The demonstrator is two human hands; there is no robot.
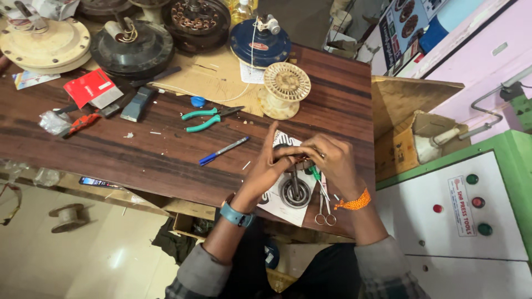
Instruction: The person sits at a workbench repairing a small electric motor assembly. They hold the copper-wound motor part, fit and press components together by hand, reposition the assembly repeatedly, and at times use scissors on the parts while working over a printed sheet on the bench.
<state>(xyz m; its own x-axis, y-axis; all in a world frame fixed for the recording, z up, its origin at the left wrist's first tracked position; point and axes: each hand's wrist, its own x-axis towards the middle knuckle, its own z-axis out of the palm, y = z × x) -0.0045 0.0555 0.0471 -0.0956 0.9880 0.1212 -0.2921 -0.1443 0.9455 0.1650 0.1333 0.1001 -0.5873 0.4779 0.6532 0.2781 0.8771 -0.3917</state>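
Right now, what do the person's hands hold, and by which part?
Both hands, left and right, grip the top of a round metal motor part; the exact contact is hidden.

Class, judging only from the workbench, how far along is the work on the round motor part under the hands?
Done: the round motor part already sits on paper. In hand: left hand and right hand meet above it, the grip hidden. Left: scissors, green pliers and the spool lie untouched.

A dark striped wooden table [166,160] fills the middle of the view. Below its near edge lies a pale, glossy tiled floor [83,260] catching soft light. To the right stands a green-framed cabinet [515,166] with a white panel, and behind it a pink wall [476,50] carrying a metal pipe [487,111].
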